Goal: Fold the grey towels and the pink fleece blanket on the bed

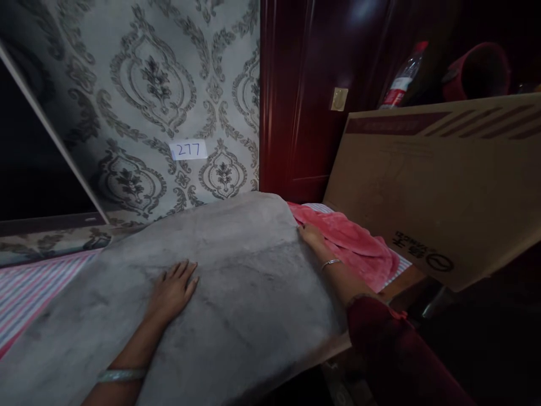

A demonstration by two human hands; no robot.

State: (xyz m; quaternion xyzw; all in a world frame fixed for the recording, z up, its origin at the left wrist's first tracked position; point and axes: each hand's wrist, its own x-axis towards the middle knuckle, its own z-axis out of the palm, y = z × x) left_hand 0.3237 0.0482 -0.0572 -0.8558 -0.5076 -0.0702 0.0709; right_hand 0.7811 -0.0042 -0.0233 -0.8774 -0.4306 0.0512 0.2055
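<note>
A plush grey blanket (249, 293) lies spread over the surface in front of me, with a soft fold line across its far part. My left hand (172, 288) rests palm down on it, fingers stretched out and slightly apart. At the blanket's right edge, my right hand (311, 234) has its fingers curled in and closed on the border; the fingertips are partly hidden. Right beside that hand lies a crumpled pink plush cloth (359, 242), on a striped sheet (403, 265).
A striped sheet (46, 287) shows at the left, below a dark screen-like panel (38, 158). Behind are patterned wallpaper with a "277" label (188, 149) and a dark red door (296, 101). A large cardboard box (439, 180) stands right, near a red-capped bottle (403, 79).
</note>
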